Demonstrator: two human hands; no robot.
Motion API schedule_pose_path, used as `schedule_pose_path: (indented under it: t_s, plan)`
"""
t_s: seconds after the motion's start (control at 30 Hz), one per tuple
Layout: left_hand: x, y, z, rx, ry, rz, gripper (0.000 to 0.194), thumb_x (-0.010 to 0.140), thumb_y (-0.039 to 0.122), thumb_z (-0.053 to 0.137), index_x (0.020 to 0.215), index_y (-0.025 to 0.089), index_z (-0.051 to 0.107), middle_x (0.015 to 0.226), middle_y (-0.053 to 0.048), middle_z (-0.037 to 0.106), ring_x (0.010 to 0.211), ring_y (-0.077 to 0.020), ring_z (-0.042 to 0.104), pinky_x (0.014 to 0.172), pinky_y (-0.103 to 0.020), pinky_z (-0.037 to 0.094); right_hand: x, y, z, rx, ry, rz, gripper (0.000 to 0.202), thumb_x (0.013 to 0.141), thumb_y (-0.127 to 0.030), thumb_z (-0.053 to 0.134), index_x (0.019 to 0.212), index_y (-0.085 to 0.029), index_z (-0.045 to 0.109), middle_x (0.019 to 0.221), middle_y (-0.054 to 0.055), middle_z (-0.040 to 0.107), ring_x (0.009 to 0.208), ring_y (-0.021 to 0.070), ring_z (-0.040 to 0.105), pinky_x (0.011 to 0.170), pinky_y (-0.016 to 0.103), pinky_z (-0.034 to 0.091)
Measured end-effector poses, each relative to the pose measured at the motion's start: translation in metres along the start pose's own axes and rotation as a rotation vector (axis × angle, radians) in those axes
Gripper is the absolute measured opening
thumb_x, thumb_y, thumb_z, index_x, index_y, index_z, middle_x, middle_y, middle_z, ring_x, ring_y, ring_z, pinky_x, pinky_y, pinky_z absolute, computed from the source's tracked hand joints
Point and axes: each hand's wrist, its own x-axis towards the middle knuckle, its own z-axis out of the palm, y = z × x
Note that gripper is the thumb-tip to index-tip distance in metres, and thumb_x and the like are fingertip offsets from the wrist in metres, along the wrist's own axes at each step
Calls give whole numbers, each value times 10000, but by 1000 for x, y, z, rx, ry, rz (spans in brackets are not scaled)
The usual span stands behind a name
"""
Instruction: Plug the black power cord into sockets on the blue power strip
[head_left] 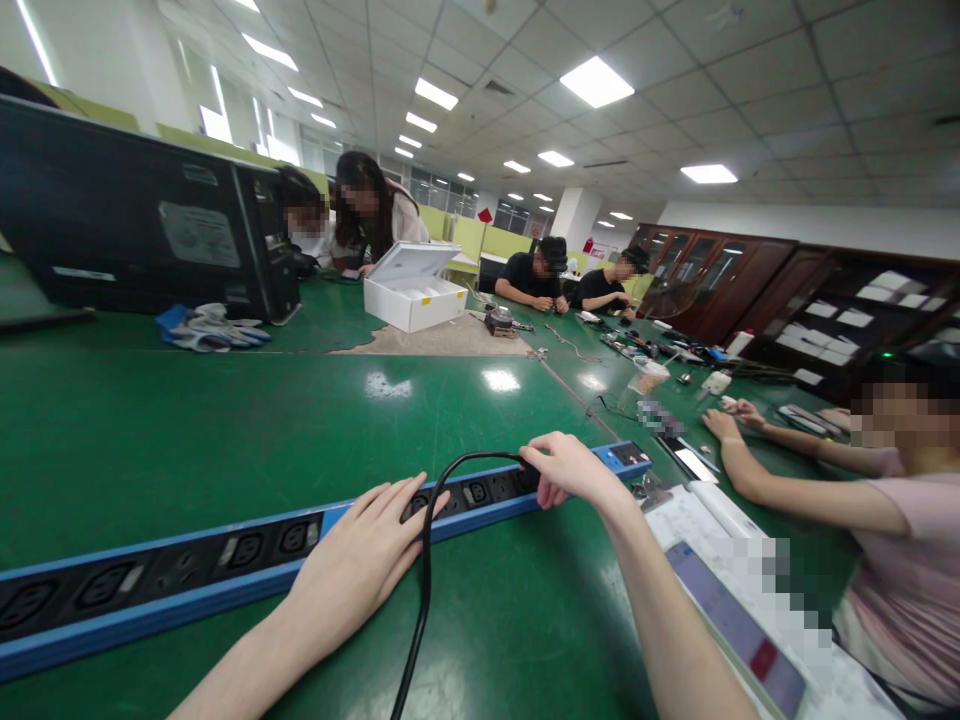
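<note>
A long blue power strip (277,578) with black sockets stretches across the green table, from the left edge toward the right. My left hand (362,553) rests flat on its middle, fingers stretched out over the sockets. Near the strip's right end, my right hand (568,468) is closed around the end of a black power cord (426,570) at a socket. The fingers hide the plug, so how deep it sits cannot be seen. From there the cord arches left past my left fingertips and runs down to the bottom of the view.
A black computer case (142,215), work gloves (210,327) and an open white box (415,300) stand at the far side. At right lie a phone (739,625), papers and small electronic parts. Beside me a person in pink (892,510) works; several others sit farther off.
</note>
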Motion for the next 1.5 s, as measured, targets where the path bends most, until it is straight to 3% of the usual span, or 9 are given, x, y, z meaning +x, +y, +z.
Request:
schedule_pose_path:
  t_s: [0.13,0.27,0.43,0.57,0.8,1.0,1.17,1.3,1.5]
  plan:
    - [0,0,0,3,10,-6,516,988,354,489,1501,327,438,1564,-87,451,1376,-273,485,1119,-469,425,-3,-2,-6,-96,50,-34,383,992,-439,424,861,-183,676,605,54,712,510,178,679,516,247,533]
    - [1,2,-1,13,16,-24,563,989,396,487,1537,390,362,1578,-67,433,1363,-283,501,1089,-483,450,-18,2,-27,-210,142,-61,431,987,-525,447,849,-192,683,621,39,710,497,153,654,541,236,508]
    - [0,1,2,35,18,-17,579,989,400,487,1549,391,341,1589,-67,420,1360,-284,504,1091,-475,447,-34,23,-55,-202,115,-137,126,910,-327,593,952,-220,643,780,27,723,608,153,672,505,206,468]
    - [0,0,5,18,34,-17,575,987,405,489,1545,394,351,1584,-59,428,1359,-282,505,1096,-469,442,-36,44,-64,-200,102,-136,172,872,-258,618,1029,-224,554,821,20,688,566,129,634,480,202,447]
    - [1,1,5,60,15,-8,602,990,414,481,1565,386,308,1587,-73,420,1367,-289,496,1091,-473,445,-25,60,-65,-6,30,-138,543,842,-261,649,1331,-258,411,875,-19,623,612,110,579,495,199,451]
    - [1,1,4,58,34,0,603,988,431,481,1564,394,307,1593,-63,415,1361,-285,507,1102,-466,437,-7,73,-56,129,-117,-178,463,856,-380,688,1264,-221,538,844,-27,613,596,78,526,483,168,397]
    - [2,1,6,56,18,-6,617,986,441,479,1571,397,286,1594,-68,413,1359,-296,508,1091,-486,448,-4,76,-51,312,-262,-170,507,846,-451,699,1248,-217,497,1004,28,681,679,120,653,503,185,458]
    - [1,1,6,35,31,-6,606,986,447,477,1564,396,305,1593,-66,413,1359,-300,508,1089,-493,449,-9,72,-51,411,-190,-207,498,829,-465,723,1199,-200,523,1009,34,674,646,100,652,479,167,424]
    - [1,1,5,4,40,-15,587,988,456,473,1554,399,331,1589,-54,423,1356,-295,512,1096,-484,446,-17,66,-58,396,-131,-183,461,909,-577,589,1124,-170,578,964,49,690,611,96,642,458,177,400]
